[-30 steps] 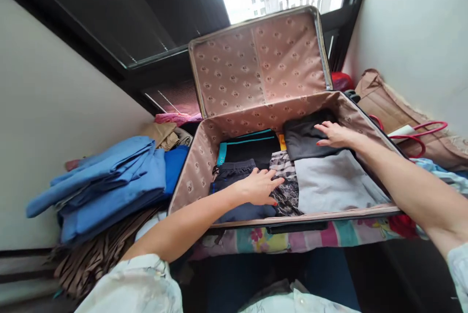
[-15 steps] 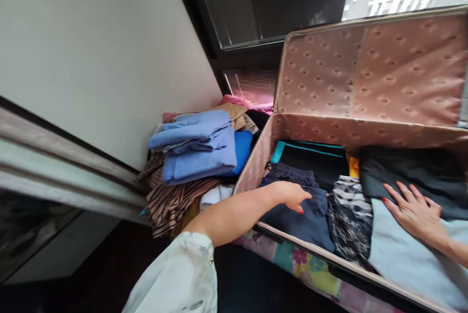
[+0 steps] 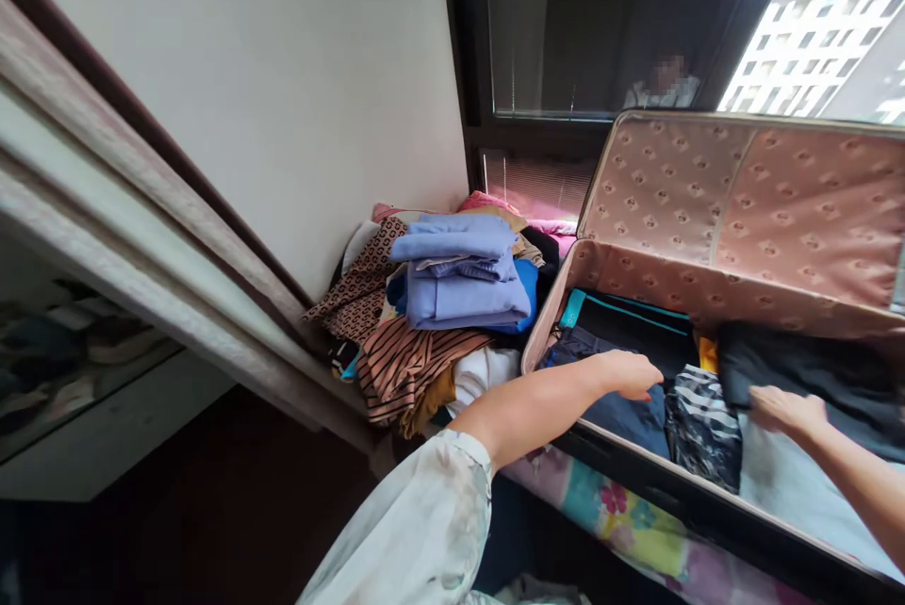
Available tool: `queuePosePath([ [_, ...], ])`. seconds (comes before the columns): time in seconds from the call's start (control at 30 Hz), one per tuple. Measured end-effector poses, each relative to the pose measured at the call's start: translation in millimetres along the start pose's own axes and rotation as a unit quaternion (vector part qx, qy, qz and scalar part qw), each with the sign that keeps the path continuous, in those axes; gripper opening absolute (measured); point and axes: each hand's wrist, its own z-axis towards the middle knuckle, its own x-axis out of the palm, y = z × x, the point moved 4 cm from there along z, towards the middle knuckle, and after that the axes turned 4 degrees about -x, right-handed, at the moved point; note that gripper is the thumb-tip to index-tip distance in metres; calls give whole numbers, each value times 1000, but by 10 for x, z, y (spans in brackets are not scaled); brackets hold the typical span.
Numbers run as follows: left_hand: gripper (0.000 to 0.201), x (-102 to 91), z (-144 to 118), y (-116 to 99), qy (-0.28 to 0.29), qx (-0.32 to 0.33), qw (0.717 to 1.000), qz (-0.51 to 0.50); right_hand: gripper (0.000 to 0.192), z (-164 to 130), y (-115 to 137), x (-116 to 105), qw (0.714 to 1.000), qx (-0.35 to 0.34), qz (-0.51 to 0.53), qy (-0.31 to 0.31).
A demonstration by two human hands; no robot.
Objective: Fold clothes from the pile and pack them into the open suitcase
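Observation:
An open suitcase (image 3: 640, 280) with pink patterned lining holds folded clothes. My left hand (image 3: 633, 375) reaches over its near left part, above a folded navy garment (image 3: 629, 421), with fingers stretched toward the right and nothing visible in them. A black garment with turquoise trim (image 3: 629, 318) lies behind it. My right hand (image 3: 788, 409) is at the border of a black folded garment (image 3: 813, 365) and a pale blue garment (image 3: 784, 473). Its fingers are curled, and their tips are hidden. Between the hands sits a black-and-white patterned garment (image 3: 703, 435).
Left of the suitcase, folded blue clothes (image 3: 463, 289) top a heap with a striped brown garment (image 3: 406, 365) and a patterned brown one (image 3: 364, 285). A wall (image 3: 318, 96) and a curtain (image 3: 162, 209) border the left side. A window (image 3: 566, 30) stands behind.
My view has turned left, shifting the scene rightward. My right hand, flat on the clothes before, now has curled fingers. The left hand stays over the navy garment, a little further right across it.

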Motion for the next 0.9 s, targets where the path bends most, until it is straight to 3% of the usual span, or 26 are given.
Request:
queuePosePath([
  [0.07,39,-43,-184,-6,-18,-11,1000,-3,69,164,711,-169,991,-53,-60,107],
  [0.1,39,-45,-293,-1,-24,-15,1000,-9,70,211,1144,-287,981,-101,-98,130],
  [0.2,53,20,-656,58,-47,-12,998,-50,71,140,2655,-781,957,-279,-80,3],
  [0.3,56,161,-981,200,-73,-35,992,-94,78,-195,4067,-1071,898,-434,-36,-68],
  [0.37,51,259,-1117,316,-91,-73,985,-125,89,-388,4778,-1083,858,-501,-50,-97],
  [0.43,47,323,-1176,404,-126,-102,975,-152,99,-482,5271,-962,827,-546,-80,-106],
  [0.53,44,370,-1162,453,-165,-115,964,-173,108,-465,5649,-666,807,-571,-134,-74],
  [0.63,43,389,-1123,433,-150,-107,967,-175,108,-357,5736,-450,819,-547,-170,-12],
  [0.73,42,370,-1132,411,-149,-101,969,-168,101,-214,5724,-424,838,-527,-140,25],
  [0.9,42,370,-1148,425,-162,-113,964,-175,79,142,5677,-557,873,-484,33,44],
])
